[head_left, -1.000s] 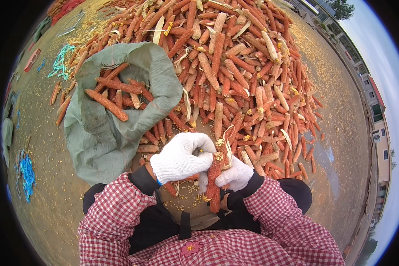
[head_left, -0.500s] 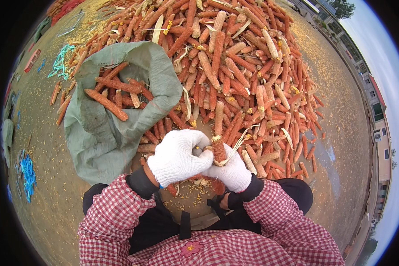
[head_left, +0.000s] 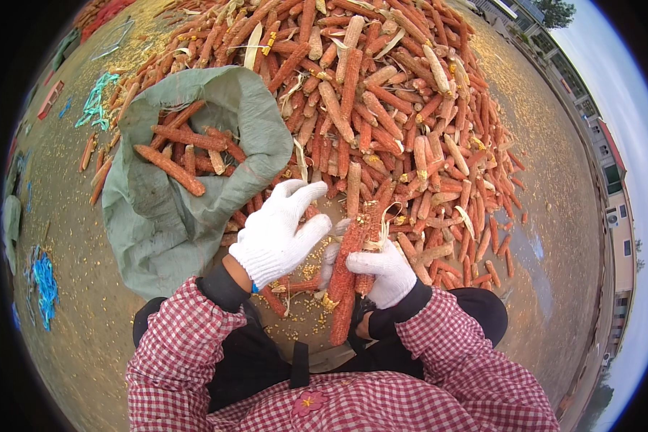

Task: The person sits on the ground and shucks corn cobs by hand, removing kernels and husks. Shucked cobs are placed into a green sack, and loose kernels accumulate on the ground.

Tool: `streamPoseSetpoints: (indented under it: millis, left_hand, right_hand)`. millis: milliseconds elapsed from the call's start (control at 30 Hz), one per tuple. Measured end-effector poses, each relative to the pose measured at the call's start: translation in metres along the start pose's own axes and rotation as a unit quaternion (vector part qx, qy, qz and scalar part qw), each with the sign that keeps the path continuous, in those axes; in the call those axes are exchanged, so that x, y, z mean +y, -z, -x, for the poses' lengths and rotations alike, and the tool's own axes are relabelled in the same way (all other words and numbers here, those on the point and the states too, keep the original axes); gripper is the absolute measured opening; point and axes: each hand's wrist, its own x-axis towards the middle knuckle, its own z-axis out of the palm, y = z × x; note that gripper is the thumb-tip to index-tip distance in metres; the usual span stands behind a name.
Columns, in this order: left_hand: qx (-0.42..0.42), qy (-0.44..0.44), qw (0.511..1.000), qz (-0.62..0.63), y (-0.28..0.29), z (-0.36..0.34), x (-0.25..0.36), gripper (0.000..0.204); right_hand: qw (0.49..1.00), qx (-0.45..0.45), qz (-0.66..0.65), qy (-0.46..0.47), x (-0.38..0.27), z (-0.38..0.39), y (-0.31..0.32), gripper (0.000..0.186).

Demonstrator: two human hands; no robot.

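My right hand [head_left: 387,275], in a white knitted glove, is closed around red corncobs [head_left: 347,273]. At least two of them lie side by side, tilted, with a strip of pale husk at the upper end and a few yellow kernels on one. To their left, my left hand [head_left: 277,234], gloved in white too, is open and empty with thumb and fingers apart. It hovers just right of a grey-green woven sack [head_left: 140,237]. Several red corncobs [head_left: 171,170] rest in the sack's wide mouth.
A large heap of red and tan corncobs [head_left: 351,79] rises in front of me. Loose yellow kernels [head_left: 311,317] lie on the ground between my legs. Blue cord [head_left: 45,284] and turquoise netting [head_left: 96,101] lie at the left. Buildings stand along the far right.
My left hand has come away from my right and opened, moving slightly left and up. The corncobs in my right hand now show plainly, slanting down toward my lap.
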Motion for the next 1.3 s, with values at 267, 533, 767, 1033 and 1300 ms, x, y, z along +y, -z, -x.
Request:
streamPoseSetpoints:
  millis: [267,533,767,1033,1300]
  left_hand:
    - [-0.308,0.103,0.933,0.153,0.002,0.004,-0.005,0.056]
    - [-0.139,0.039,0.988,0.057,-0.003,0.004,0.02,0.036]
    - [-0.113,0.005,0.992,0.062,0.026,-0.008,0.014,0.032]
    - [-0.065,0.171,0.72,0.67,0.015,-0.006,0.002,0.033]
    - [-0.004,0.2,0.757,0.622,0.013,-0.01,-0.013,0.026]
  right_hand:
    - [0.967,0.168,-0.124,0.147,-0.006,-0.003,0.009,0.027]
    - [0.969,0.138,-0.022,0.206,-0.017,0.002,0.017,0.038]
    - [0.978,0.14,0.035,0.15,-0.039,0.009,0.013,0.026]
    - [0.979,0.099,0.079,0.158,-0.014,0.008,0.002,0.028]
    - [0.954,0.14,0.26,0.055,-0.022,0.01,-0.016,0.036]
